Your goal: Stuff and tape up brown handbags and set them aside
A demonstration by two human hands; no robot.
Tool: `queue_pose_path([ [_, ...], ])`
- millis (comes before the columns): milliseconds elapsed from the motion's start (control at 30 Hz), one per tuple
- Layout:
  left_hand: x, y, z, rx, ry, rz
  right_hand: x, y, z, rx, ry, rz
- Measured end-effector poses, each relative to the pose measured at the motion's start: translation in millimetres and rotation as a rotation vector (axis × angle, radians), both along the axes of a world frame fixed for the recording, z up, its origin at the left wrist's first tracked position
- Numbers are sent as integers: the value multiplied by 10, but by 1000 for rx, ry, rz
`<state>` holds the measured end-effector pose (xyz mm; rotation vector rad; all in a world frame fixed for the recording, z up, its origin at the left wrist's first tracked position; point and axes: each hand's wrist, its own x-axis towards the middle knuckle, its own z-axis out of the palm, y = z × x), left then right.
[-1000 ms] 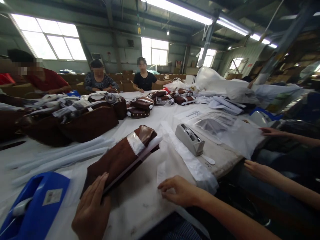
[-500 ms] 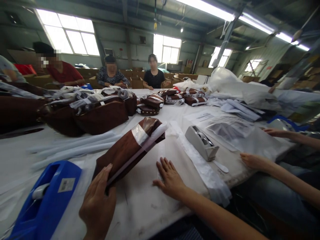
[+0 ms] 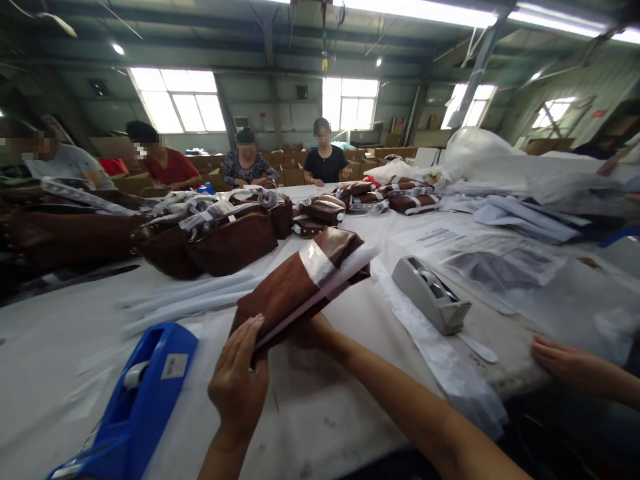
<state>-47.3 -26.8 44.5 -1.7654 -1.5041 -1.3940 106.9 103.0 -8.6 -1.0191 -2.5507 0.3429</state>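
Note:
A folded brown leather bag (image 3: 283, 287) is tilted up off the white table, with a band of clear wrap around its far part and a pale strip along its lower edge. My left hand (image 3: 241, 370) grips its near end, fingers on top and thumb below. Beneath the bag is my right hand (image 3: 315, 332), its fingers hidden by the bag, so whether it grips cannot be made out. A blue tape dispenser (image 3: 173, 340) stands left of my left hand. To the right of the bag is a grey tape dispenser (image 3: 425, 297).
Rolled white strips (image 3: 195, 303) lie behind the blue dispenser. Several brown bags (image 3: 233, 243) line the far left and middle. Clear plastic bags (image 3: 520, 267) cover the right side. A co-worker's hand (image 3: 575, 367) rests at the right edge; several people sit across the table.
My right hand has gone from lying spread on the table to under the brown bag. My left hand still holds the bag's near end. The camera view has turned left.

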Motion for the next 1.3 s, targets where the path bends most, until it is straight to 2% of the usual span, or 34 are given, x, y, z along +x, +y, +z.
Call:
queue_pose_path([
  [100,60,69,-69,-26,75,-89,279,-318,96,-102,87,-41],
  [200,110,103,-160,-50,140,-144,663,-818,205,-157,91,-71],
  [333,171,92,-251,-77,230,-190,970,-1394,301,-156,-47,-185],
  [400,185,75,-270,-86,267,-194,962,-1559,321,-95,-188,-220],
  [500,190,56,-255,-113,301,-192,793,-1716,351,-17,-325,-255],
  [667,243,91,-118,-139,338,-196,369,-1912,397,-10,-362,-202],
  [767,297,104,-46,-133,364,-205,226,-1974,380,-82,-368,-145],
  [833,321,74,-54,-120,367,-214,227,-2009,359,-141,-338,-113],
  [967,338,-68,-236,-59,314,-238,408,-2090,370,-208,-140,64],
  [1067,364,-192,-404,-41,271,-272,619,-2053,526,-201,112,178],
  [1133,400,-267,-466,-86,248,-297,770,-1895,708,-134,276,149],
  [1200,445,-333,-483,-148,215,-303,904,-1604,899,-31,368,61],
  [1300,507,-402,-477,-173,173,-290,991,-999,1074,84,335,-54],
])
